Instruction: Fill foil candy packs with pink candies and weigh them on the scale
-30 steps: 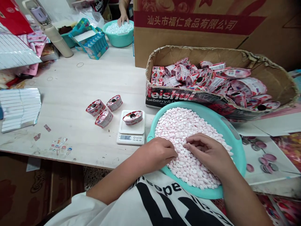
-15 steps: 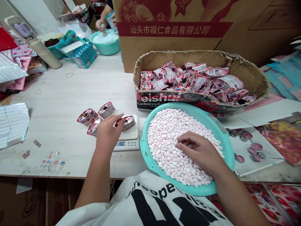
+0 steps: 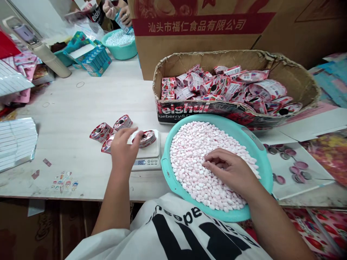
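Observation:
On the kitchen scale (image 3: 146, 164) lies a red-and-white round candy pack (image 3: 148, 139) with a dark hole in its end; the display seems to read 88.0. Beside it is my left hand (image 3: 124, 144), open, thumb and fingers apart at the pack's left edge. Several similar packs (image 3: 101, 132) sit just left of that hand, one partly behind it. My right hand (image 3: 230, 169) rests on white and pinkish candies (image 3: 195, 151) in a turquoise basin (image 3: 169, 180). Its fingers are curled towards the thumb; what they hold, if anything, is hidden.
Behind the basin stands a worn cardboard tray (image 3: 235, 56) full of more packs, with a large carton (image 3: 195, 47) behind it. At the far left are a bottle (image 3: 51, 59) and blue boxes (image 3: 96, 61). A co-worker's hands (image 3: 124, 16) hold a blue pack above another basin (image 3: 123, 52).
My left hand has drawn slightly away from the pack on the scale, fingers opening. The display went from about 86.8 to 88.0. The co-worker's hands rose from the far basin. My right hand stayed.

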The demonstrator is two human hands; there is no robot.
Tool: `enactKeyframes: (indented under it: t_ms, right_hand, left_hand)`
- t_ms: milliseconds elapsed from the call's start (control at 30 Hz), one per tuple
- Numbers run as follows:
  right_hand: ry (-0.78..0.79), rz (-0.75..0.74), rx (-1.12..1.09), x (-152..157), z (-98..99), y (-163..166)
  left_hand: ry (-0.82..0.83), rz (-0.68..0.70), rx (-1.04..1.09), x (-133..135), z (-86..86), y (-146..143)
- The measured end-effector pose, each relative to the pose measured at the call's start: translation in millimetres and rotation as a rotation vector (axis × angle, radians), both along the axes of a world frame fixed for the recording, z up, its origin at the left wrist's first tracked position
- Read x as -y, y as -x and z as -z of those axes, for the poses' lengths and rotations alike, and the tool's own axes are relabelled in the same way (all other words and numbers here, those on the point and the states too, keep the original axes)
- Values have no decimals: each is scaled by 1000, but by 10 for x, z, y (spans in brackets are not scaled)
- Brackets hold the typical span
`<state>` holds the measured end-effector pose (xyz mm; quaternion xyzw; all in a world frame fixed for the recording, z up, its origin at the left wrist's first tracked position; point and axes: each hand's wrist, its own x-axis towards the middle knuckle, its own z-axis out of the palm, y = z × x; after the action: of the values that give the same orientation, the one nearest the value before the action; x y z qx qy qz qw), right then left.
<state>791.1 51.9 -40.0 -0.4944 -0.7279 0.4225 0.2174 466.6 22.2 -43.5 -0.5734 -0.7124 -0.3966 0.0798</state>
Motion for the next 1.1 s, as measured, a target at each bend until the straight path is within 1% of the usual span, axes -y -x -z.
enactKeyframes:
  t_ms: [100,167,233,333,467,633,700,733,800,833,867,1000,1033,1100]
  right_hand:
    - [-4,-1,-9,0,8,-2]
    - [-5,0,-8,0,18,-3]
    - [-9,5,1,-1,31,-5]
    - [-15,4,15,-5,49,-13]
    - [-35,-24,25,-12,58,-24]
    - [-101,-78,37,-1,32,-2]
    - [-124,-76,55,8,19,17]
    - [-129,-70,68,12,15,26]
    - [-133,-59,90,16,13,39]
    - [-134,-56,95,16,16,43]
    - [-135,-55,96,15,20,45]
    - [-122,-47,105,9,40,44]
    - [-120,-44,108,9,44,44]
    - [-126,-44,111,10,48,45]
  left_hand:
    - [-159,-157,-13,111,-39,200]
    - [-236,-278,-34,196,-53,370]
    - [-274,-386,-30,275,-60,523]
    - [-298,-495,11,370,-72,664]
    - [-333,-574,92,449,-79,725]
    - [-301,-588,64,483,-35,773]
    - [-308,-540,88,478,-17,750]
    - [-317,-484,102,471,-13,719]
    - [-306,-327,110,446,-18,616]
    - [-267,-231,104,424,-25,549]
    - [-198,-128,88,394,-32,475]
    - [217,260,13,180,-13,219]
    - [286,324,13,110,10,181]
    - [350,389,35,-23,63,141]
